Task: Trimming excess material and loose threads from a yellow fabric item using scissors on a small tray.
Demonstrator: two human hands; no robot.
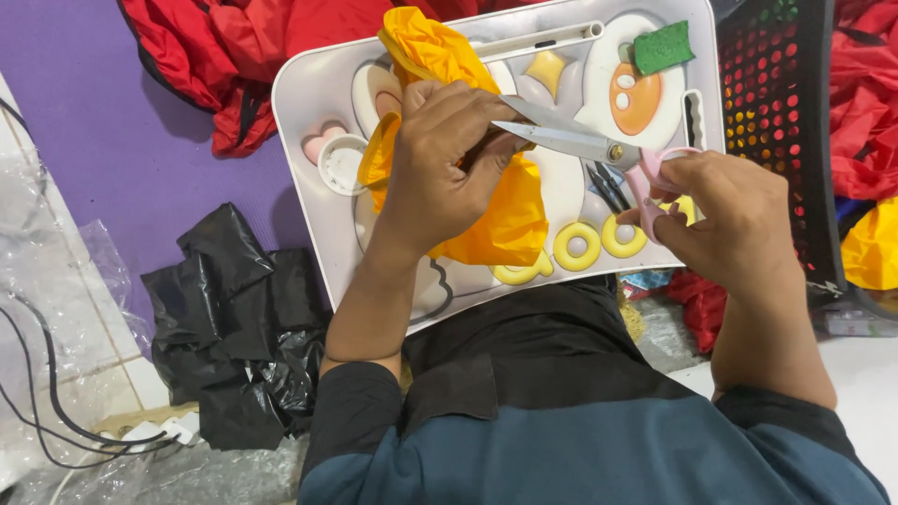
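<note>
Across the upper middle of the frame we have a white lap tray (309, 93) on our knees, with red fabric (243, 47) heaped at the upper left and black plastic bags (238, 327) at the lower left. At centre our left hand (440, 164) is closed around bunched yellow fabric (496, 224) over the tray. Our right hand (730, 220) grips the pink handles of the scissors (571, 138), blades parted at the cloth's edge; no cut piece shows yet, so we judge the cutting barely begun.
</note>
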